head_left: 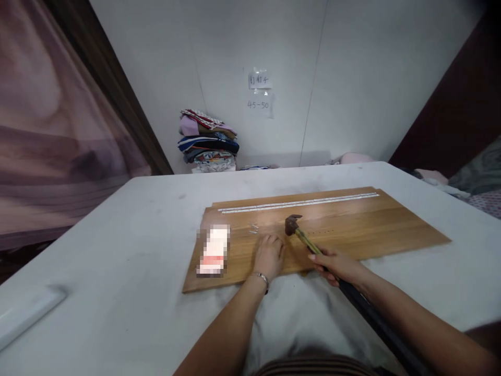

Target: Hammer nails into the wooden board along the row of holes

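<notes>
Head view — right fingers [319,260] grip a brown-headed, yellow-shafted hammer [293,224]; left fingers [274,243] lie open on the wooden board [371,230].

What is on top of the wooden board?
A white strip along its far edge, a box, a few nails, the hammer head and the left hand. Anything under that hand is covered.

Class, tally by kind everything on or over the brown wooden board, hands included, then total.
Hands: 2 (left hand, right hand)
Brown-headed hammer with yellow handle: 1
Long white strip: 1
Blurred white-and-red packet: 1
Total: 5, tiny silver nails uncounted
</notes>
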Available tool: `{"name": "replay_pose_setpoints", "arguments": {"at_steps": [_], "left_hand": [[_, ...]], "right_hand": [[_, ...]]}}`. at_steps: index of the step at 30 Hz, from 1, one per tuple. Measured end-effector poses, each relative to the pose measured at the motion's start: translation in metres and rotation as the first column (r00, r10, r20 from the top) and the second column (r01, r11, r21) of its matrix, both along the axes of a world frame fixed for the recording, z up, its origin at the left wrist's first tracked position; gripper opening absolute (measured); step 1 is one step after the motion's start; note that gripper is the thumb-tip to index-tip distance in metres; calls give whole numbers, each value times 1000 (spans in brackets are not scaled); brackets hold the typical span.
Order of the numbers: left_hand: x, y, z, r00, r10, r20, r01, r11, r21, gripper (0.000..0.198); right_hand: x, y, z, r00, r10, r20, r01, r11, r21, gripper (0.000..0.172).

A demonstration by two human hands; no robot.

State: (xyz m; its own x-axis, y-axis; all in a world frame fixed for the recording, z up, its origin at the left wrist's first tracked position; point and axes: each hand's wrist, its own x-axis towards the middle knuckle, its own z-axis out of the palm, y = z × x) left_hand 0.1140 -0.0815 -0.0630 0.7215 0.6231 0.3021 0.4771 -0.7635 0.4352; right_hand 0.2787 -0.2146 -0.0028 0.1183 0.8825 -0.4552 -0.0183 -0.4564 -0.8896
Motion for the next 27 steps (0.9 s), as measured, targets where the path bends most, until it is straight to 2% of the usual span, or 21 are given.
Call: {"name": "replay_pose_setpoints", "arguments": {"at_steps": [10, 15, 21, 27], "left_hand": [[1, -5, 1, 998, 2, -60, -3, 1000, -26, 17], [1, -8, 6, 993, 5, -116, -10, 999, -39, 24], [1, -9, 7, 993, 2, -122, -8, 999, -54, 29], [1, -9, 8, 995, 13, -103, -20, 997, -69, 25]], "right_hand": [[0, -2, -6, 995, 37, 89, -36, 999, -12, 49], [3, -1, -9, 992, 54, 116, -50, 998, -37, 52], [5, -2, -6, 991, 16, 131, -8, 998, -64, 52], [6, -2, -2, 995, 10, 101, -5, 999, -50, 50]]}}
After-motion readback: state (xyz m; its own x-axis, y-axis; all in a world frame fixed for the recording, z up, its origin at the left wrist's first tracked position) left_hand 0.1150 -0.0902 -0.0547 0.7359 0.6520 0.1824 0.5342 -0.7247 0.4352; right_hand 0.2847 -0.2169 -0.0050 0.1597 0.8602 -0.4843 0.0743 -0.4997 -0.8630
